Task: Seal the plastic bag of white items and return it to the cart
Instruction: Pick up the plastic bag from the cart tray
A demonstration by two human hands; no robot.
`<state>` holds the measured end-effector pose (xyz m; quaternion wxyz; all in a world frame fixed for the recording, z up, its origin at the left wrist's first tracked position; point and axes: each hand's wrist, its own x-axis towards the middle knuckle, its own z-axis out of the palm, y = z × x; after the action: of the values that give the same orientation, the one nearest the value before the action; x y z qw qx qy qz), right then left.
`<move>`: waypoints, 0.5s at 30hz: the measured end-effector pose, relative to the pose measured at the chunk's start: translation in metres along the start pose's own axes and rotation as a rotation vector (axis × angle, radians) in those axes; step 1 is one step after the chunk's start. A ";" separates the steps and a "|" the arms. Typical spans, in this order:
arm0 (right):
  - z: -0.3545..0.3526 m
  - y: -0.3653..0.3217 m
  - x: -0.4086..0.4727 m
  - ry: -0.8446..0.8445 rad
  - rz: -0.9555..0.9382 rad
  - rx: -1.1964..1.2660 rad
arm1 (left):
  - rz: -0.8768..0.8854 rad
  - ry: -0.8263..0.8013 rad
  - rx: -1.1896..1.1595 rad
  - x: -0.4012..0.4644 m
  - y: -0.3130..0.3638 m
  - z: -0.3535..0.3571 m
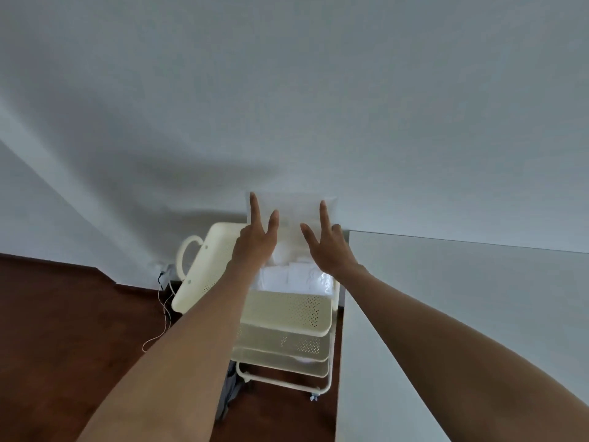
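A clear plastic bag (pixel 294 212) of white items is held upright above the top tray of a cream perforated cart (pixel 287 309). My left hand (pixel 255 242) grips the bag's left side with two fingers stretched up along it. My right hand (pixel 328 247) holds the right side the same way, index finger raised. The bag's lower part, full of white pieces (pixel 296 275), rests at or just over the top tray; I cannot tell if it touches. Whether the bag's top edge is sealed is not visible.
The cart has three stacked trays and a rounded handle (pixel 188 256) on its left. A white wall rises behind, and a white surface (pixel 446 314) lies close on the right. Thin cables (pixel 164 301) trail over the dark wood floor (pixel 63 330) to the left.
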<state>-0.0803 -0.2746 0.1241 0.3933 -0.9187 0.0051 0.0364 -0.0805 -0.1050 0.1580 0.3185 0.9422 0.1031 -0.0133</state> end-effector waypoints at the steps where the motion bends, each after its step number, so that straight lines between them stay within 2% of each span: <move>1: -0.013 0.002 -0.006 0.033 -0.016 0.019 | 0.018 0.015 -0.004 -0.007 0.012 0.000; 6: -0.071 0.030 -0.038 0.170 -0.073 0.031 | 0.125 0.040 -0.049 -0.038 0.063 0.018; 15: -0.131 0.122 -0.104 0.296 0.035 0.057 | 0.220 -0.055 -0.121 -0.094 0.121 0.104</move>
<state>-0.1806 -0.4555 0.1331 0.4133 -0.9023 0.0803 -0.0929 -0.1434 -0.2794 0.1561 0.3769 0.9262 -0.0091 0.0020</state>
